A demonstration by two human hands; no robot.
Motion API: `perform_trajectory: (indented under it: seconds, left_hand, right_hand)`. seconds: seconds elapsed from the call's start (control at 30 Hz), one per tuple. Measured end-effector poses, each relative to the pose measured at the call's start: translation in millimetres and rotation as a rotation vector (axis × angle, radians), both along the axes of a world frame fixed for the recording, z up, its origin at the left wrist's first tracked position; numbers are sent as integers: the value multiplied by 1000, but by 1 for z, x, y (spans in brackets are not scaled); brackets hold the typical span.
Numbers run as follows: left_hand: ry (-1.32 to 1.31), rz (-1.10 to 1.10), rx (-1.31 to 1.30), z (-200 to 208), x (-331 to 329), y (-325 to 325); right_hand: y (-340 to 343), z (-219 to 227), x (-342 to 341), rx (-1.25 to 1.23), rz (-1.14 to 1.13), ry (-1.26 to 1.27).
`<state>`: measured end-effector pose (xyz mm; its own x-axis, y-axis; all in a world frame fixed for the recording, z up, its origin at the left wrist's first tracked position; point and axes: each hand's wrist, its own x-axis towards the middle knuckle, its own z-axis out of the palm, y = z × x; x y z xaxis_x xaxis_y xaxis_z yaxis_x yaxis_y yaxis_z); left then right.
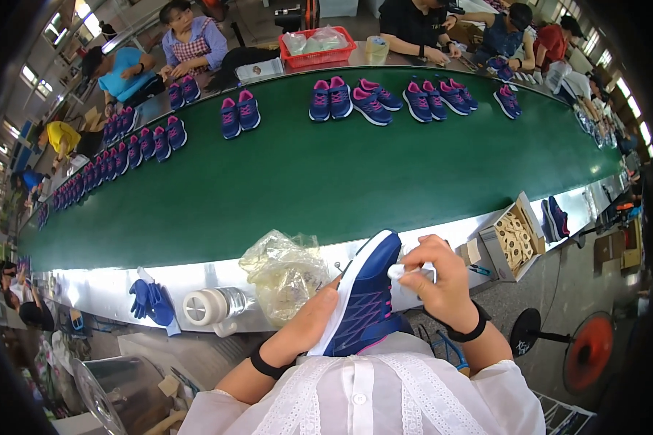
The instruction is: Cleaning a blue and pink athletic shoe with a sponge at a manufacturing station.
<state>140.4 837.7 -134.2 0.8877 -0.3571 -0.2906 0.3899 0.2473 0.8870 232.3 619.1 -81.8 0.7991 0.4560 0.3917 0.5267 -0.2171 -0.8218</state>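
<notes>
A navy sneaker (363, 304) with pink trim and a white sole is held on its side in front of my chest, toe pointing away. My left hand (313, 319) grips it along the sole, its fingers partly hidden behind the shoe. Beside the toe on the right, my right hand (442, 279) pinches a small white wad (397, 272), perhaps cloth or paper, close to the upper. Whether the wad touches the shoe I cannot tell. Just left of the shoe lies a crumpled clear plastic bag (283, 272) on the metal ledge (250, 274).
Beyond the ledge runs a green conveyor belt (268, 181) with rows of matching sneakers (331, 99) along its far side. Nearby are a bottle (209, 306), blue gloves (152, 301), an open box of cardboard pieces (514, 238) and more sneakers (555, 219). Several people sit opposite.
</notes>
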Motion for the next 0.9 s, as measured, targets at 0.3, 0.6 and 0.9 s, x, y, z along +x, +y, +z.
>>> perform_trajectory:
  seconds: [0.3,0.6,0.9]
  left_hand:
    - [-156,-29,149,21,-1,6]
    - [-52,62,215,24,-5,12]
    - [-47,83,159,20,-9,24]
  right_hand:
    - [40,0,-19,-291,113,-662]
    - [55,7,-17,-279,174,-596]
    - [66,4,-19,-293,126,-611]
